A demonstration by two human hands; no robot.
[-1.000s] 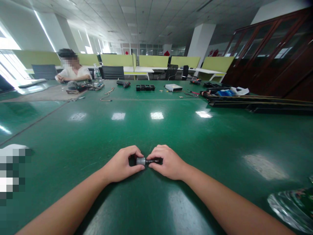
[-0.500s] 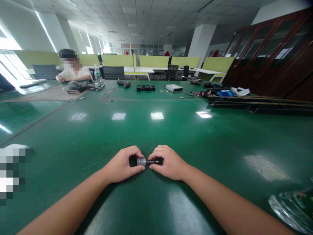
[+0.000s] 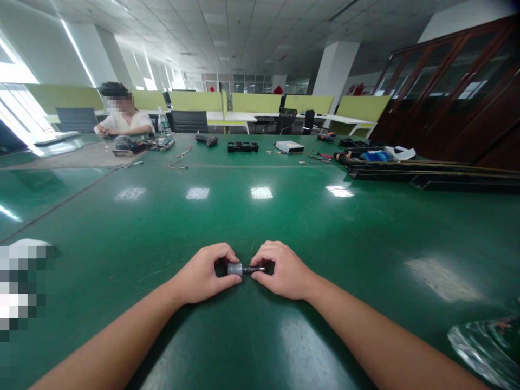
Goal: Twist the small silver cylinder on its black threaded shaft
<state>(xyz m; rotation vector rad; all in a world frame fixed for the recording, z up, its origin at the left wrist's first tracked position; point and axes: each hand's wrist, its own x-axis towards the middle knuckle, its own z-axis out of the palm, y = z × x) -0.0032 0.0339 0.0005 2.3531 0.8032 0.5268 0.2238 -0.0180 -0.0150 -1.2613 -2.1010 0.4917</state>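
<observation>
A small grey metal cylinder [image 3: 235,269] lies on its side low over the green table, pinched between the thumb and fingers of my left hand [image 3: 205,273]. From its right end sticks a thin dark shaft [image 3: 257,269] with ribs or coils along it and a bright tip. My right hand [image 3: 282,271] is curled round this shaft, thumb at the near side and fingers at the far side. Cylinder and shaft sit in one line, pointing left to right. Whether the right fingertips press firmly on the shaft is hard to see.
The green tabletop [image 3: 260,222] spreads around my hands. Further back lie a drill-like tool [image 3: 206,140], a black slotted part [image 3: 242,147], a white box [image 3: 289,147] and long dark bars [image 3: 430,172]. A clear container [image 3: 487,346] stands at near right. Another person [image 3: 124,119] sits far left.
My right hand has shifted slightly to the right along the shaft, leaving more of it bare beside the cylinder. My left hand keeps its hold in the same place.
</observation>
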